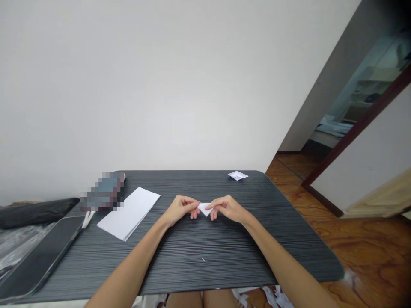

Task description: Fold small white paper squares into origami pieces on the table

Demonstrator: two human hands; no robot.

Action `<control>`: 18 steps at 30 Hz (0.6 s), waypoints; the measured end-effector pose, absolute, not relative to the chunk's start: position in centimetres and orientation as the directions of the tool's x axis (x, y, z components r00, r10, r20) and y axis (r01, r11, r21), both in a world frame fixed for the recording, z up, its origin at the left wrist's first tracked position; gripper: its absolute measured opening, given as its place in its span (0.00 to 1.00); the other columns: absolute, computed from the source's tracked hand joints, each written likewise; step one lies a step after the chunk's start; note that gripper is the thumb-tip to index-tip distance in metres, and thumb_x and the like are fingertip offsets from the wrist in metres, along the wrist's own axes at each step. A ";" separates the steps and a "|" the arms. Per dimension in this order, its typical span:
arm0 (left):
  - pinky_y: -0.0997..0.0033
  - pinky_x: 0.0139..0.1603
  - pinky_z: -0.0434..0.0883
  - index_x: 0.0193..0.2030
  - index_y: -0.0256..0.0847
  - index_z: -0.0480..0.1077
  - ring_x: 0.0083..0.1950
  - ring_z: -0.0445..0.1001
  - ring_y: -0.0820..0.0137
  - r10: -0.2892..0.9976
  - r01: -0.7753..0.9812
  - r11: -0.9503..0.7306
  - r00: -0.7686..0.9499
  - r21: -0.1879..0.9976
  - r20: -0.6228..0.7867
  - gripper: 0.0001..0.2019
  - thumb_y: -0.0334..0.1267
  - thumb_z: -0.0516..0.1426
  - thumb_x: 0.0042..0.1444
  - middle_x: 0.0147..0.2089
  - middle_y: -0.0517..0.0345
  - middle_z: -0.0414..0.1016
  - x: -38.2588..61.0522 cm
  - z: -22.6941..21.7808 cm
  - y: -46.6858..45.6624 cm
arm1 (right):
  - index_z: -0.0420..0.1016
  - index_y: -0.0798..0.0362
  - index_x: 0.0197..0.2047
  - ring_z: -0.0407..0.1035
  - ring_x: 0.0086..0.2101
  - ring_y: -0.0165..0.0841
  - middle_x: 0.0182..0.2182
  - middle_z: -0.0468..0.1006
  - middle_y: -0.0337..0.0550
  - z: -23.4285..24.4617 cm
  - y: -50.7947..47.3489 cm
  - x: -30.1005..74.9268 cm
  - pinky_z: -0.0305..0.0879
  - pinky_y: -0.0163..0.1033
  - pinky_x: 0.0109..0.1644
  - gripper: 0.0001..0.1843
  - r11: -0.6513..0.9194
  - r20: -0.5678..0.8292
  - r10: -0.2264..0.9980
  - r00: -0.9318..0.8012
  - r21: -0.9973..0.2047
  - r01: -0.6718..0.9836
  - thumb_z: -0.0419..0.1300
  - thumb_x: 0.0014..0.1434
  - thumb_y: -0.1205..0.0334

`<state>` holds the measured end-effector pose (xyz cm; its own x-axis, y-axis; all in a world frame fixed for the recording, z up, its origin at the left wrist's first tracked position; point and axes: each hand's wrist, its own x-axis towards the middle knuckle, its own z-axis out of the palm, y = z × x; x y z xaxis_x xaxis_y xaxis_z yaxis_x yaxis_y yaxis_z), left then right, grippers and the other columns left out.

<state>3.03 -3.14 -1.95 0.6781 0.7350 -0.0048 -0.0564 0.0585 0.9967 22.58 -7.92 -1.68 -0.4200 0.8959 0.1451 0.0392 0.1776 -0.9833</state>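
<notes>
Between my two hands is a small folded piece of white paper, its point turned down toward me. My left hand pinches its left corner between thumb and fingers. On the other side my right hand grips the right edge, the thumb and index finger lying over it. Both hands are held just above the dark table. Farther back, near the table's far right corner, lies another folded white paper piece. A stack of white paper sheets rests to the left of my left hand.
A phone-like dark slab lies at the left edge, beside a blurred-out object with a white strap. A black rolled item sits beyond. A tiny white scrap is near the front. The white wall borders the back.
</notes>
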 end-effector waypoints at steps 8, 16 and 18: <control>0.76 0.23 0.65 0.33 0.30 0.72 0.21 0.66 0.76 0.744 0.028 -0.285 0.636 0.958 0.203 0.14 0.42 0.53 0.50 0.23 0.55 0.71 2.9 -1.4 -3.6 | 0.73 0.57 0.34 0.69 0.25 0.29 0.26 0.75 0.44 -0.5 -8.4 22.4 0.65 0.36 0.31 0.11 0.259 0.231 0.911 -0.342 -0.965 0.038 0.54 0.52 0.60; 0.76 0.30 0.65 0.37 0.36 0.71 0.25 0.67 0.75 0.697 0.241 -0.678 0.511 0.695 0.503 0.12 0.37 0.49 0.54 0.24 0.56 0.70 3.1 -1.3 -4.3 | 0.65 0.56 0.29 0.65 0.17 0.27 0.20 0.72 0.39 -1.5 -7.6 21.2 0.59 0.32 0.21 0.14 0.167 0.161 0.984 0.070 -0.982 -0.093 0.61 0.44 0.55; 0.74 0.33 0.65 0.40 0.36 0.71 0.28 0.67 0.73 0.655 0.268 -0.737 0.510 0.621 0.557 0.12 0.36 0.49 0.54 0.25 0.55 0.70 3.2 -1.7 -4.4 | 0.67 0.57 0.25 0.62 0.16 0.25 0.18 0.71 0.39 -1.6 -7.6 20.9 0.57 0.32 0.22 0.13 0.159 0.153 0.982 0.114 -0.986 -0.042 0.60 0.45 0.55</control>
<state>3.19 -4.42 -1.71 0.5099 0.6552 0.5574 0.2676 -0.7366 0.6211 20.94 -7.59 -1.63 0.1145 0.9815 0.1533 -0.0417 0.1589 -0.9864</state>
